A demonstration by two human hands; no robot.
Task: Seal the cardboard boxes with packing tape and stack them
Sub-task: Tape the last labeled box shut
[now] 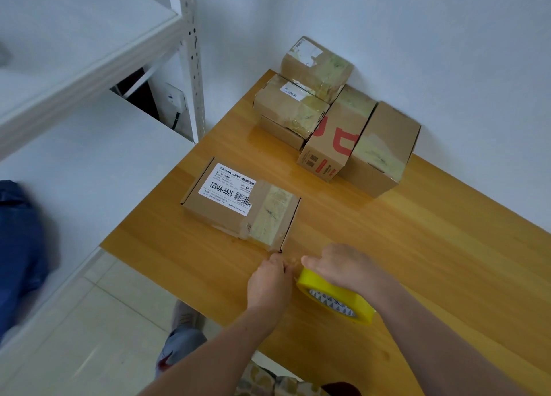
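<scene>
tape roll [334, 298]: yellow, held on its edge on the near part of the table [417, 261].
right hand [343, 266]: laid over the top of the roll, fingers curled around it.
left hand [269, 282]: fingertips pressed together, pinching at the left edge of the roll.
flat box [235, 207]: laid on the table just beyond the hands, taped at its right end.
stacked boxes [334, 118]: taped, piled at the far side against the wall.
shelf [89, 52]: white, at the left.
</scene>
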